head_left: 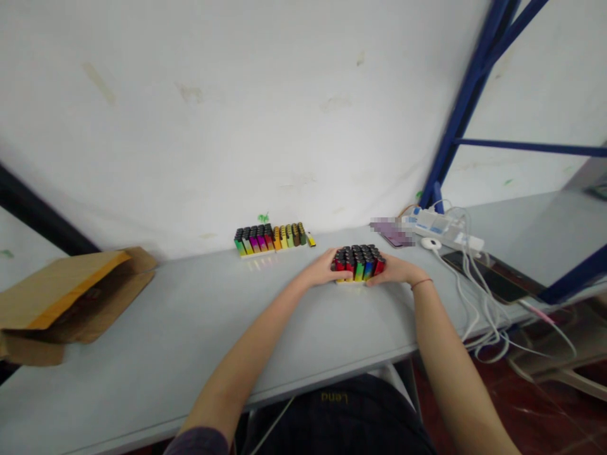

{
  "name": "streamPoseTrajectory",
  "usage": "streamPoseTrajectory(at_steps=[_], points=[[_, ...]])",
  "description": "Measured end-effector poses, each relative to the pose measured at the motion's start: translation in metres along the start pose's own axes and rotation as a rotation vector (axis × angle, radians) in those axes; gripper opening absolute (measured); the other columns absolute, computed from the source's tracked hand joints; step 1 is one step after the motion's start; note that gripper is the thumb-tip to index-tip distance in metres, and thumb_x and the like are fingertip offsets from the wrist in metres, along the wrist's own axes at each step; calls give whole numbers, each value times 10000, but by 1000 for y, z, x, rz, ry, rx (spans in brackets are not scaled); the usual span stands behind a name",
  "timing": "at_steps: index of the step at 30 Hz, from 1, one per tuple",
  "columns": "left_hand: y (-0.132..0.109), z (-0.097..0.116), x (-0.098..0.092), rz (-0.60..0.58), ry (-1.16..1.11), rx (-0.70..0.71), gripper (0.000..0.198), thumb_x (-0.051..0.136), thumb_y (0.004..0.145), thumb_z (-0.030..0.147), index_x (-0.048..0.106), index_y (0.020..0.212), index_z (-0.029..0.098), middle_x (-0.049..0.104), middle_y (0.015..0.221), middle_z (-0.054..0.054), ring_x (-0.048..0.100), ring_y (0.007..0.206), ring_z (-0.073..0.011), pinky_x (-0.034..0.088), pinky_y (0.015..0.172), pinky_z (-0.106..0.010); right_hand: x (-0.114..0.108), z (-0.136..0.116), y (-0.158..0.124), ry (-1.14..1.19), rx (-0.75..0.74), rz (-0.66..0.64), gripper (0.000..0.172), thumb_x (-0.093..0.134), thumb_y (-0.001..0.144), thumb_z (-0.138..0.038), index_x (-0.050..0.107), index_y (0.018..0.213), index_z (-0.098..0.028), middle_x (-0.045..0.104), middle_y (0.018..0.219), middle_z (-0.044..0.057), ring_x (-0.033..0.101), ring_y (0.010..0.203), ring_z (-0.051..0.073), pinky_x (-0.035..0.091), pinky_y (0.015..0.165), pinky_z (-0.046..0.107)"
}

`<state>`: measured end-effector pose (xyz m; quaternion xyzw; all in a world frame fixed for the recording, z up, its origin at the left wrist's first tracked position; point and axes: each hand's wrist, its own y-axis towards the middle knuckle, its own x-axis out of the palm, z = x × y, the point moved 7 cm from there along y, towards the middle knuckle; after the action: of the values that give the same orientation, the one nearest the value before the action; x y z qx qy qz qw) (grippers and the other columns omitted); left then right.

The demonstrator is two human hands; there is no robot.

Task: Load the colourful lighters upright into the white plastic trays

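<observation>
A block of lighters (360, 265) with black tops and red, green, blue and yellow bodies stands upright in a low pale tray (351, 282). My left hand (324, 269) is wrapped round its left side, thumb across the front. On the opposite side my right hand (396, 271) grips the same tray of lighters, with a thin cord on the wrist. Farther back, near the wall, stand a tray group of green, purple and red lighters (255, 241) and a group of yellow to brown ones (289, 237). One loose yellow lighter (310, 239) is beside them.
An opened cardboard box (71, 297) lies on the left of the grey table (199, 322). To the right are a purple phone-like item (393, 232), a power strip (443, 227), tangled white cables (490, 309) and a dark phone (493, 278). A blue metal frame (455, 120) rises behind.
</observation>
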<state>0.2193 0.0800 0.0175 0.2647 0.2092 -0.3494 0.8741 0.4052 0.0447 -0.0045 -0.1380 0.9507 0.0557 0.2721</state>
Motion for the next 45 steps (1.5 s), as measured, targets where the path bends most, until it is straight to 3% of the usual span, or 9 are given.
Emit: streamPoseTrajectory(at_steps=[4,9,13,17,27,34,38,45], points=[[-2,-2,-5,34,51,-43,767,859,681,426,553,1328,151,592,1294,-134,579,1146,-300,497,971,-405,1,-2,0,14,15,-5,920,921,498,-344,562,1329,-181,658,1309,102,638,1138,299,478,1081,477],[-5,1,-6,-30,95,-70,554,788,734,454,601,1147,135,625,1118,-88,613,950,-230,529,817,-345,1,-3,-1,24,0,-22,896,917,513,-347,566,1323,-191,665,1297,90,638,1138,296,482,1077,476],[-4,6,-4,-80,180,-52,448,717,787,406,567,1117,144,616,1083,-84,596,980,-247,506,898,-395,1,-1,-1,19,16,-18,898,916,516,-353,559,1324,-191,662,1301,93,634,1144,296,484,1074,475],[-2,3,-3,-47,264,-60,387,696,774,316,529,1085,156,604,1101,-100,560,1087,-285,447,1009,-441,2,0,-1,24,34,-23,881,920,507,-362,570,1296,-185,676,1270,94,645,1119,293,497,1060,473],[-5,-6,-3,10,52,-117,447,700,744,298,415,1072,195,574,1009,-29,587,949,-211,503,866,-335,4,-3,-1,61,8,-37,860,916,524,-346,560,1292,-191,692,1235,89,651,1118,286,503,1059,462],[-6,-10,-7,3,-39,-158,520,814,700,417,434,991,214,562,853,37,576,771,-163,508,718,-301,3,-3,-2,52,29,-33,853,914,526,-337,564,1290,-195,687,1243,91,645,1129,292,503,1056,471],[-7,-19,-7,-38,-141,-174,584,856,672,451,480,1040,196,622,957,-16,620,859,-193,529,804,-360,2,-4,-2,31,20,-33,875,912,532,-343,553,1315,-190,674,1266,97,637,1140,294,483,1075,477],[-9,-20,-13,-105,-140,-101,466,649,869,567,576,1112,176,663,1104,-73,605,1064,-232,472,1002,-410,2,-4,-2,11,46,-37,869,911,534,-368,563,1306,-176,660,1296,113,630,1155,311,482,1076,490]])
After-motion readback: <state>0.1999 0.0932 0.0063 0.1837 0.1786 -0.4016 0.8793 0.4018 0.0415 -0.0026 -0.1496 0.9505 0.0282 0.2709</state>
